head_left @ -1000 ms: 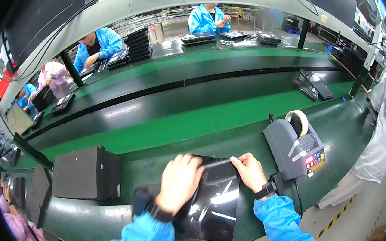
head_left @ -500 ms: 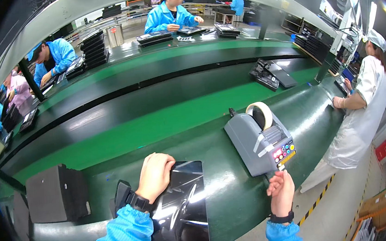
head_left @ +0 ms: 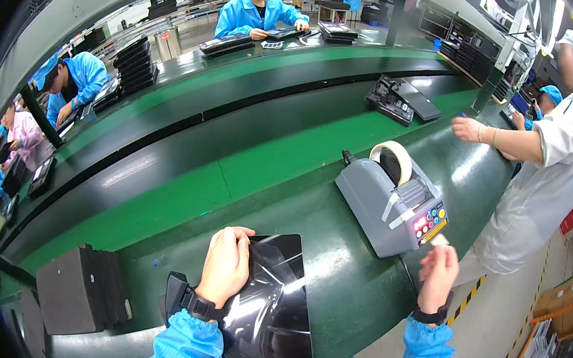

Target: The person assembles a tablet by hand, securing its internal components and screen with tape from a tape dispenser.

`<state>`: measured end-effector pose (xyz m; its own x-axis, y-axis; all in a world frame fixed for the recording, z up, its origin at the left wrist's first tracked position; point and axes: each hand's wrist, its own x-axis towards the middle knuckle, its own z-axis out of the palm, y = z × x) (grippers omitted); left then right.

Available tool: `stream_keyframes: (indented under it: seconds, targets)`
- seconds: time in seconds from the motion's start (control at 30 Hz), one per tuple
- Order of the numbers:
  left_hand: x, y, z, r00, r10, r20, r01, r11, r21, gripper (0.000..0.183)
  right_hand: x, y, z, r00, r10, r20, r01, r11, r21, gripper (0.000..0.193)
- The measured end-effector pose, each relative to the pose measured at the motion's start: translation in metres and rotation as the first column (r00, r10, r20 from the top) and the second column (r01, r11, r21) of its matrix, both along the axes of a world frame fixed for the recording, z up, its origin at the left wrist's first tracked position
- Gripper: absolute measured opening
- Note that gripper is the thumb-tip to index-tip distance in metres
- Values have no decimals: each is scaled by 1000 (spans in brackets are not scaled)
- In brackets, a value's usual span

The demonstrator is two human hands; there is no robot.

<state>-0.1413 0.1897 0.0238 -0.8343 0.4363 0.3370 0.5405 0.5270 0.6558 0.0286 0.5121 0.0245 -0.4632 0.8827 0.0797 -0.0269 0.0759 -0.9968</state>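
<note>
A glossy black flat panel (head_left: 279, 318), much like a screen with film on it, lies on the green bench in front of me. My left hand (head_left: 224, 264) is closed at its upper left edge, with the fingertips bent over the top. To the right, my right hand (head_left: 437, 271) pinches a short pale piece of tape (head_left: 439, 240) just below the front of a grey tape dispenser (head_left: 389, 203). This piece looks apart from the machine. The dispenser carries a cream tape roll (head_left: 392, 162) and coloured buttons.
Dark foam blocks (head_left: 70, 293) stand at the left. A sunken green conveyor (head_left: 183, 182) runs beyond the bench, with black device parts (head_left: 393, 103) on its far right. A co-worker in white (head_left: 541, 175) reaches over the bench at right; others in blue work opposite.
My right hand has moved slightly right, the tape piece now at its fingertips. My left hand stays on the panel. The co-worker in white has turned and stretched an arm over the bench.
</note>
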Motion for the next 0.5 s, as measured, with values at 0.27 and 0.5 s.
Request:
stream_keyframes:
  seconds: [0.27,0.5]
  targets:
    - [0,0,-1,999,15,28,-16,999,41,4,-57,-107,3,626,768,139,-750,641,-165,23]
    - [0,2,2,1000,10,29,-12,999,42,4,-91,-113,-9,565,789,240,-768,610,-196,34]
